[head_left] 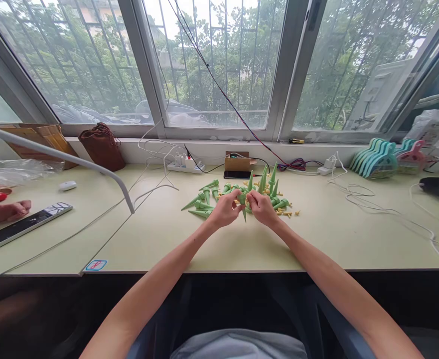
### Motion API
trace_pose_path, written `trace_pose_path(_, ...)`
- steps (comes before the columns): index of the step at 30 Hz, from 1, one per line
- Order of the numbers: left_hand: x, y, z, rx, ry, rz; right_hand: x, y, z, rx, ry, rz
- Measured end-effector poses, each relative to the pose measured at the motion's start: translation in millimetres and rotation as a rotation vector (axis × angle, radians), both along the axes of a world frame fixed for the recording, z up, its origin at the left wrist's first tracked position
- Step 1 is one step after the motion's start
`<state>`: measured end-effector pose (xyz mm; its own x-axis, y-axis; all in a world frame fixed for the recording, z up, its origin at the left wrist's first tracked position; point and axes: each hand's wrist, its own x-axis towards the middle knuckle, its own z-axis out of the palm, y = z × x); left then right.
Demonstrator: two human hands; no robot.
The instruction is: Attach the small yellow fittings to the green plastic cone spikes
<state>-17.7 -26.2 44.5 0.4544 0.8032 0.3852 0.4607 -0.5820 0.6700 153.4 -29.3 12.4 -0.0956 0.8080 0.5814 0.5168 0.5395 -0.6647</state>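
Observation:
My left hand [225,208] is closed around a green plastic plant-watering spike [244,213], its tip pointing down toward the table. Against the spike's upper side, my right hand [262,207] has its fingers pinched together. What sits in that pinch is too small and covered to make out. Several like green spikes [199,203] lie to the left of my hands. Behind and to the right, more green spikes [263,180] stand with their points up. Small yellow plastic pieces [287,214] are scattered beside my right hand.
A phone [237,174] lies by a small cardboard box [237,162] behind the spikes. A white power strip [185,164] and cables run along the back. At left are another person's hand [8,212] and a tablet-like device [27,225]. Turquoise hangers [375,158] stand at right.

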Motion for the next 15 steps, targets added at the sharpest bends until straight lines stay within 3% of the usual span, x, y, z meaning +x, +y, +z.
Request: trace_pose_path(15,0.8,2.1,-5.9,0.054,-0.011,-0.017,0.3,2.1,0.1,0.009,-0.047,-0.041)
